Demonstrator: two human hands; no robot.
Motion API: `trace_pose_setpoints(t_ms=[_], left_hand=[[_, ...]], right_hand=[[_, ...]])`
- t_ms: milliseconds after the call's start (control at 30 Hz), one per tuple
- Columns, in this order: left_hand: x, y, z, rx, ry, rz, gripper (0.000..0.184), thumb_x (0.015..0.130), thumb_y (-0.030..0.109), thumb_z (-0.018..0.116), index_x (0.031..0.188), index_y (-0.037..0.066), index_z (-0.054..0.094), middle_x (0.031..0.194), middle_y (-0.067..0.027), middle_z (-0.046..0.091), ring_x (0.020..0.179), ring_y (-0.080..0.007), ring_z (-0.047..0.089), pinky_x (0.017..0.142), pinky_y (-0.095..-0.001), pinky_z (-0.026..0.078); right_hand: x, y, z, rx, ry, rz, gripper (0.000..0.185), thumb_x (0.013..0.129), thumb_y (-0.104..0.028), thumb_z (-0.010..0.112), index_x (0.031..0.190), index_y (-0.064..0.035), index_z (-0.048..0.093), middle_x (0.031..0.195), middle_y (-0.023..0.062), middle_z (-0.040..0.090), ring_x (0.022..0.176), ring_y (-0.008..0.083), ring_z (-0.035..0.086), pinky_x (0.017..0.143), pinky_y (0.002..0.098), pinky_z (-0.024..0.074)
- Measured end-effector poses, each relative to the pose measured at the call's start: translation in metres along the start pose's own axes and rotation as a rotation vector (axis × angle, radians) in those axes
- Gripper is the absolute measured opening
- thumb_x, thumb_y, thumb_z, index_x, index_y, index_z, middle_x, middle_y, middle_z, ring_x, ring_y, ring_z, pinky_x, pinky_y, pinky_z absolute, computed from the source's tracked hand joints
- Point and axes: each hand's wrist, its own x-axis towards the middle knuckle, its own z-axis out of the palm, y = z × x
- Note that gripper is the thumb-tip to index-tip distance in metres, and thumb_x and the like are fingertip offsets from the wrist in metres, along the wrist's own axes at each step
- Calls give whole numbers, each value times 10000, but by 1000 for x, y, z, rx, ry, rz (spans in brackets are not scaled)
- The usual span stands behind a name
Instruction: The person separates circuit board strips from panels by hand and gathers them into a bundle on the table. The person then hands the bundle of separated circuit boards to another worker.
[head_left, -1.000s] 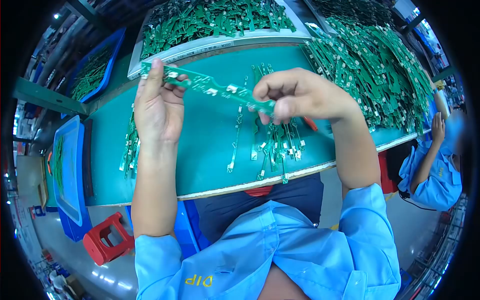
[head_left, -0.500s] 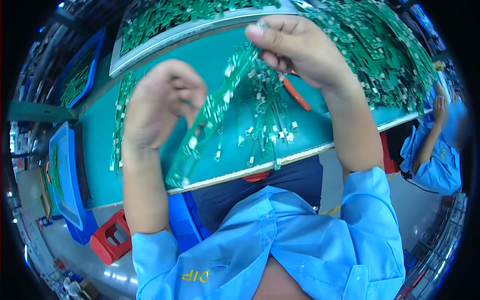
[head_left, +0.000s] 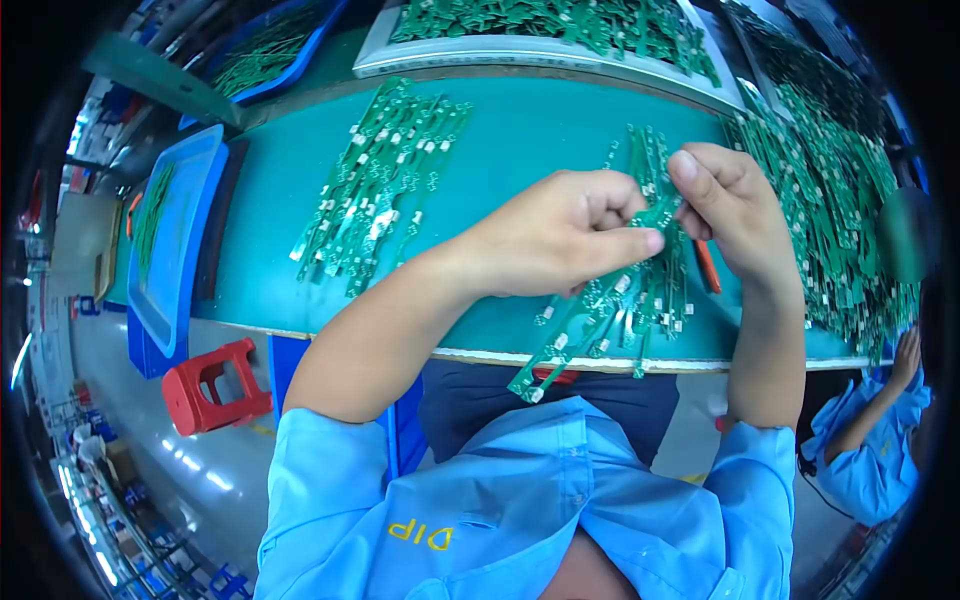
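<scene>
Both my hands are at a green circuit board strip (head_left: 560,345) that slants from the table's front edge up to my fingers. My left hand (head_left: 570,225) is closed on it, thumb pressed along its upper part. At its upper end my right hand (head_left: 735,205) pinches with thumb and curled fingers. Beneath them lies a loose bunch of similar strips (head_left: 650,155) with small white parts, partly hidden by my hands. An orange-handled tool (head_left: 708,267) lies beside my right hand, its head hidden.
More strips (head_left: 385,170) lie in a row on the green table (head_left: 270,190). A heap (head_left: 830,200) covers the right side; a pale-rimmed tray (head_left: 560,52) stands behind. Blue trays (head_left: 205,215) are at left, a red stool (head_left: 215,388) below. A co-worker's sleeve (head_left: 870,440) shows at right.
My left hand has come right, from near the strip's lower part to its upper part beside my right hand. The view has turned, showing more of the table's left side.
</scene>
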Motion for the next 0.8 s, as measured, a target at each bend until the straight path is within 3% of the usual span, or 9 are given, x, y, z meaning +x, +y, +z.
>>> trace_pose_setpoints(t_ms=[133,233,433,533,567,633,667,767,800], left_hand=[[2,-6,4,-81,8,67,289,914,335,578,782,80,550,601,27,494,485,-39,471,410,-200,373],[3,-9,3,-156,7,67,272,921,310,570,797,68,563,613,-3,520,506,-58,493,409,-208,375],[0,-4,-2,-323,-188,129,237,924,236,564,792,39,558,670,-67,580,533,-122,534,417,-226,390],[-6,7,-11,-119,-3,180,264,903,246,572,758,29,531,616,-70,548,488,-145,503,430,-268,405],[-11,15,-19,-65,46,117,267,886,283,606,727,70,582,640,-18,575,532,-79,495,461,-226,367],[-18,34,-31,343,189,69,287,877,265,626,691,57,562,589,1,535,490,-67,464,420,-223,354],[-24,43,-42,453,221,-31,286,873,260,630,686,57,558,576,11,522,476,-64,458,423,-218,356],[-27,62,-81,847,405,-261,298,848,285,647,691,44,571,558,-25,533,436,-90,475,441,-251,395],[-26,62,-96,1017,416,-339,306,838,298,651,700,34,578,573,-55,552,454,-127,504,463,-277,414]], right_hand=[[2,9,5,51,-38,-57,413,911,-392,565,659,-65,574,571,-31,511,513,23,446,460,177,334],[3,12,8,158,-57,-103,405,915,-378,562,666,-59,570,586,-24,511,505,28,439,456,177,329],[1,16,10,231,-124,-228,379,925,-336,552,676,-50,560,590,-9,503,497,55,460,445,194,339],[2,1,-3,94,-89,-90,429,890,-396,578,638,-51,540,576,-3,498,510,65,458,467,221,353],[5,4,-11,52,-62,-69,445,873,-426,593,640,-48,558,576,-1,506,525,70,460,484,223,362],[5,3,-22,-112,79,73,495,829,-499,620,693,-24,627,583,12,535,557,76,486,507,224,389],[10,19,-26,-209,137,36,509,835,-504,610,668,-25,582,557,-2,504,491,81,467,434,243,384],[10,22,-33,-769,348,38,413,820,-454,633,929,-56,663,701,94,625,666,223,619,606,351,479],[5,20,-40,-773,425,36,413,814,-451,632,956,-65,664,774,113,639,740,252,624,663,373,484]])
